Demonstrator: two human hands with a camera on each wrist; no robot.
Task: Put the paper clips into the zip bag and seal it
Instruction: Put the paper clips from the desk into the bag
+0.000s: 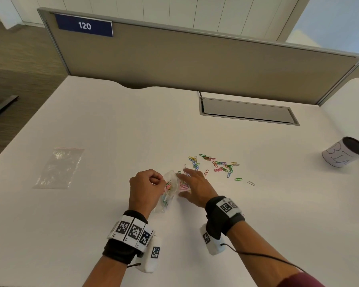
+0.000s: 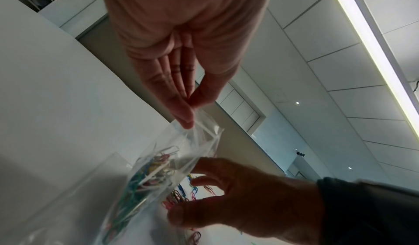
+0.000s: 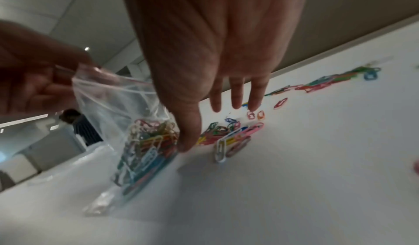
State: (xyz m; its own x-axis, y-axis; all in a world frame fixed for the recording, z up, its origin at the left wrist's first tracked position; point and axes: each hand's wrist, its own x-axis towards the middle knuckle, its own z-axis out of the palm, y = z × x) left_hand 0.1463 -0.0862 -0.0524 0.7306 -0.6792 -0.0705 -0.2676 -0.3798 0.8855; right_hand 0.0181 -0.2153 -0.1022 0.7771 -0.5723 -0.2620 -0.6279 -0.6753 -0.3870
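A small clear zip bag stands on the white table, partly filled with coloured paper clips. My left hand pinches the bag's top rim and holds its mouth up. My right hand is just right of the bag, fingers straight and spread over a small heap of loose clips; its thumb tip touches the table beside the bag. More loose clips lie scattered further right and back. In the left wrist view the right hand hovers over clips next to the bag.
A second, empty zip bag lies flat at the left. A paper-wrapped cup stands at the right edge. A grey cable hatch is set into the table near the divider panel.
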